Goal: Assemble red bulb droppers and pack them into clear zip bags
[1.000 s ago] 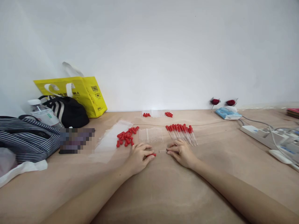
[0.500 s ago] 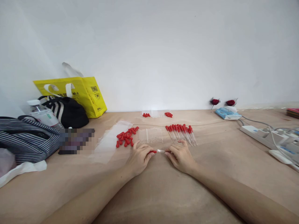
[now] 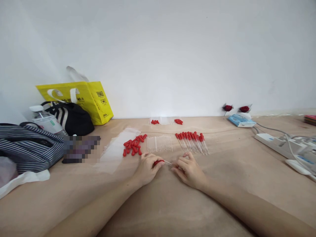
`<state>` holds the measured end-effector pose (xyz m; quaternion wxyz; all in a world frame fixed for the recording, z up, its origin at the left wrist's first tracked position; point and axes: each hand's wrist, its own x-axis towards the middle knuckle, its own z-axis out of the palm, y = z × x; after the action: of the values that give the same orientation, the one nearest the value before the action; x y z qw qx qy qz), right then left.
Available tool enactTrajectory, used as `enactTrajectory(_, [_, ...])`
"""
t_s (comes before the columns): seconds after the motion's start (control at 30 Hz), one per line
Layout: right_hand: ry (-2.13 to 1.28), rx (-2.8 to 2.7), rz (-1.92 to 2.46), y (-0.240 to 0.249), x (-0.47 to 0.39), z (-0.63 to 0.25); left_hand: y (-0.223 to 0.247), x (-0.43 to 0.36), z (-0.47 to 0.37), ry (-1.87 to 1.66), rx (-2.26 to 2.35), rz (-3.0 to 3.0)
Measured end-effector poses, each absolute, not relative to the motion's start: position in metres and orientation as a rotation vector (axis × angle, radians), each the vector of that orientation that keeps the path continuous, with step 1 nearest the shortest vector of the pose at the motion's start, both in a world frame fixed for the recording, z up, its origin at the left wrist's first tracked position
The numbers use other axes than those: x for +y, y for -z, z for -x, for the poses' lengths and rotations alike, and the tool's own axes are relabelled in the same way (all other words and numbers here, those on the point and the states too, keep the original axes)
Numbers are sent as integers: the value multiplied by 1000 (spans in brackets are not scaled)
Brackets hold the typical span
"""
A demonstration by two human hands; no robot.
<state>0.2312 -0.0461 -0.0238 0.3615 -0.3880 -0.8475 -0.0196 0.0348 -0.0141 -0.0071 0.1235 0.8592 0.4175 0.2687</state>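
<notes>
Left hand (image 3: 147, 167) pinched a red bulb (image 3: 159, 162); right hand (image 3: 188, 169) gripped a clear tube (image 3: 168, 163), both on the near side of the tube row (image 3: 159, 144). Bulb and tube met; seating depth unclear. Judged risk: sideways pressure on the slanted tube could have cracked it.

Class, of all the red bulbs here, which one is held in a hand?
The red bulb between the left hand's fingers, beside the clear tube in the right hand; the other bulbs lie unheld.
</notes>
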Motion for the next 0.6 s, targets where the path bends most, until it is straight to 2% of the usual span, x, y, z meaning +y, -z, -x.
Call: enactTrajectory(0.6, [148,-2286,924,22,-43,-235,9,-17,-31,-747,1106,-2608])
